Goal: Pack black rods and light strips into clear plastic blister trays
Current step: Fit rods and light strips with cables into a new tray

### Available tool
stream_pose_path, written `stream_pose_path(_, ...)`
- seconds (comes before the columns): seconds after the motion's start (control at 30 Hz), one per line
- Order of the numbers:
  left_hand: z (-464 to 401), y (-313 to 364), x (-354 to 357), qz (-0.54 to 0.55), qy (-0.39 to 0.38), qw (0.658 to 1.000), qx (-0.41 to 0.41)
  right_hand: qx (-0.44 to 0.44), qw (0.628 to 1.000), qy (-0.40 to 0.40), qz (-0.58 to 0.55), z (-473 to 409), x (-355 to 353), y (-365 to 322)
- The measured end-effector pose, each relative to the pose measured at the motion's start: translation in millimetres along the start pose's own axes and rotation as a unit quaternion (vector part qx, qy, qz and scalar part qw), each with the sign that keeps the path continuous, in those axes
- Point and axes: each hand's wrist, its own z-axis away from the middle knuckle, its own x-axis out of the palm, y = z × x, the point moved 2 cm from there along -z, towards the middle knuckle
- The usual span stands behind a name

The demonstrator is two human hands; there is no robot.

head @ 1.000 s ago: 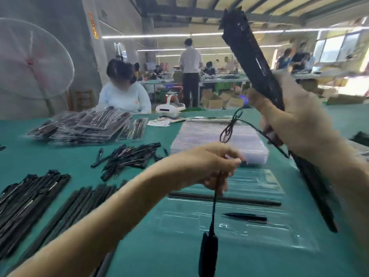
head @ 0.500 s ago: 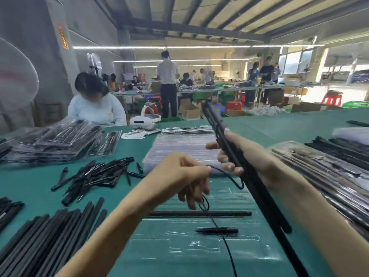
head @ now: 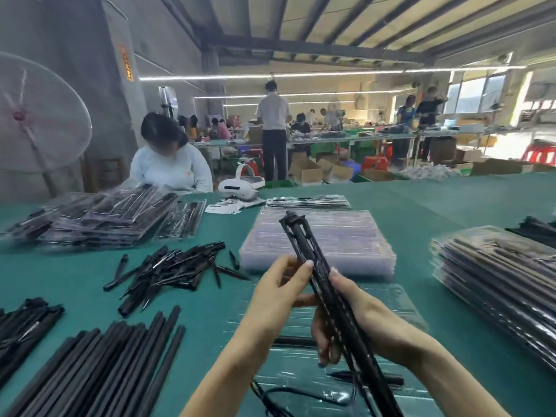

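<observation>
Green-covered worktable (head: pixel 421 212) bearing a stack of empty clear blister trays (head: pixel 319 239), a row of black rods (head: pixel 99 368) at near left and one open blister tray (head: pixel 304 377) beneath the hands, above which the right hand (head: pixel 358 320) grips a black light strip (head: pixel 319 278) while the left hand (head: pixel 279 293) pinches it higher up.
</observation>
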Motion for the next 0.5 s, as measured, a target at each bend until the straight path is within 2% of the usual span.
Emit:
stream_pose_path(0.1,1,-21,-4,0.052,0.038,0.998,-0.019,-0.057,0.973,0.159,0.160,-6,-6,11)
stream_pose_path(0.23,6,-48,-7,0.059,0.041,0.995,-0.065,-0.058,0.960,0.250,0.109,-7,-16,29)
stream_pose_path(0.4,13,-72,-9,0.120,0.035,0.986,-0.114,-0.061,0.959,0.251,0.118,-6,-20,50)
stream_pose_path(0.5,18,-79,-10,0.153,0.019,0.980,-0.126,-0.037,0.978,0.184,0.088,-2,-21,58)
